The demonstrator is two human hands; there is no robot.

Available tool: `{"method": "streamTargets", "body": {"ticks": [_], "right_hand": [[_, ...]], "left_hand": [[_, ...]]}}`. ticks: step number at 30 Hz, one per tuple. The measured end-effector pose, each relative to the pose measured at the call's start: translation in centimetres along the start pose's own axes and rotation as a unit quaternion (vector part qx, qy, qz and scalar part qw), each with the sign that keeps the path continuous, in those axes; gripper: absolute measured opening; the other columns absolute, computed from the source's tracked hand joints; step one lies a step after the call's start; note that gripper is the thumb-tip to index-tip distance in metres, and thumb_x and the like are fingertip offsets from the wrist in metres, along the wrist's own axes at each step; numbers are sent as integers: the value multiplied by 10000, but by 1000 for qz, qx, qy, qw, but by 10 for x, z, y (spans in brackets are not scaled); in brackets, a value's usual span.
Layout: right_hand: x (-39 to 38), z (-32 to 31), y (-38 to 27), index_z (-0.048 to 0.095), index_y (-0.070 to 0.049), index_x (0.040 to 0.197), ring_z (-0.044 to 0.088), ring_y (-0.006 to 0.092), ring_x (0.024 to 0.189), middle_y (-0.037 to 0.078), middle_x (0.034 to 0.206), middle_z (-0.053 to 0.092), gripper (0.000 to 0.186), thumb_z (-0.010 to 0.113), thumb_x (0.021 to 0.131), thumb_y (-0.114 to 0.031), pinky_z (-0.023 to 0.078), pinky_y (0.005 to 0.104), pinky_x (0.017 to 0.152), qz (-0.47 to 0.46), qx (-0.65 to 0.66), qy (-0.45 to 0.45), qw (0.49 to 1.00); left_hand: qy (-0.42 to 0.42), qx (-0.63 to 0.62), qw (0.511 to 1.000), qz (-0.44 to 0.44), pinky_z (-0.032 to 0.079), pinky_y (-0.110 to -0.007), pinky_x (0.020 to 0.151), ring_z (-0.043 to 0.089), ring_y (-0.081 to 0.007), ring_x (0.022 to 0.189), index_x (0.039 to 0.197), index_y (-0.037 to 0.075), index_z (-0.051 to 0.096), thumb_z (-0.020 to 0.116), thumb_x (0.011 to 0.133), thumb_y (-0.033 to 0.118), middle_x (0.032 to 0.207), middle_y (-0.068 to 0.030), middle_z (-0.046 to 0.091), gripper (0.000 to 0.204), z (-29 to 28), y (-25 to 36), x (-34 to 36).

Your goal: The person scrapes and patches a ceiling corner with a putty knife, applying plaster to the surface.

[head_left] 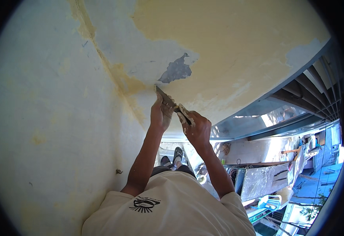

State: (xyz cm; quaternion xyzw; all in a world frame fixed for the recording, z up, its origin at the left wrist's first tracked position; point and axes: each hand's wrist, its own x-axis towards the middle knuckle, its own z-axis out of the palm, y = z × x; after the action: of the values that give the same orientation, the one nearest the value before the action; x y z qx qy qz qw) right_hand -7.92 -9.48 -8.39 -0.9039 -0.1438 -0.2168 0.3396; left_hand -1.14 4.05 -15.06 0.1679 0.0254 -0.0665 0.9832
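Note:
Both my hands are raised in front of the wall, and they meet at a putty knife (165, 96) with a flat dark blade. Palm upward, my left hand (162, 114) has its fingers curled at the blade. My right hand (198, 128) is wrapped round the dark handle end, with pale putty smeared over its fingers. Just above the blade's far corner is a bare grey patch (176, 70) in the wall's coating. Whether the blade touches the wall cannot be made out.
A pale wall (62, 118) stands at my left, meeting the yellow-and-white wall (235, 47) along a patched corner seam. Metal framing with dark bars (313, 92) is at the right. Far below lie my shoes (177, 153), a worn grey board (264, 181) and a pale blue chair (270, 202).

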Motion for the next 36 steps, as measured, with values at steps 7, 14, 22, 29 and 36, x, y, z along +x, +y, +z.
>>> {"method": "streamTargets", "body": {"ticks": [7,14,22,29,36], "right_hand": [[1,-2,-6,635,-9,874,623,311,653,129,831,644,232,679,655,-71,508,374,582,10,1,-2,1000],[3,8,-8,639,-21,906,606,326,666,139,796,628,265,685,656,-98,499,386,588,-3,4,8,1000],[11,6,-13,636,-17,935,610,334,681,145,792,634,298,698,651,-83,499,380,596,9,13,-5,1000],[-4,-4,-11,617,19,892,614,343,698,163,754,628,257,695,659,-54,495,372,608,-45,67,-31,996],[5,12,-15,625,28,835,612,344,658,178,758,630,201,685,655,-39,499,355,597,-20,72,32,997]], "left_hand": [[-36,-4,999,-10,529,-280,672,601,-152,798,986,77,533,436,944,331,864,-36,601,275,6,5,-5],[-35,-24,998,37,515,-292,706,602,-156,810,991,81,536,462,936,318,866,-26,605,255,-4,12,-3],[-37,-33,998,33,514,-292,706,601,-156,800,976,71,537,467,933,315,869,-37,605,257,-1,19,0],[-55,-13,998,23,500,-277,691,598,-160,794,989,77,538,473,931,316,875,-39,610,254,-9,24,-8],[-56,-46,997,25,489,-309,754,592,-162,812,1011,98,533,458,937,310,909,-35,611,237,-1,21,-8]]}}
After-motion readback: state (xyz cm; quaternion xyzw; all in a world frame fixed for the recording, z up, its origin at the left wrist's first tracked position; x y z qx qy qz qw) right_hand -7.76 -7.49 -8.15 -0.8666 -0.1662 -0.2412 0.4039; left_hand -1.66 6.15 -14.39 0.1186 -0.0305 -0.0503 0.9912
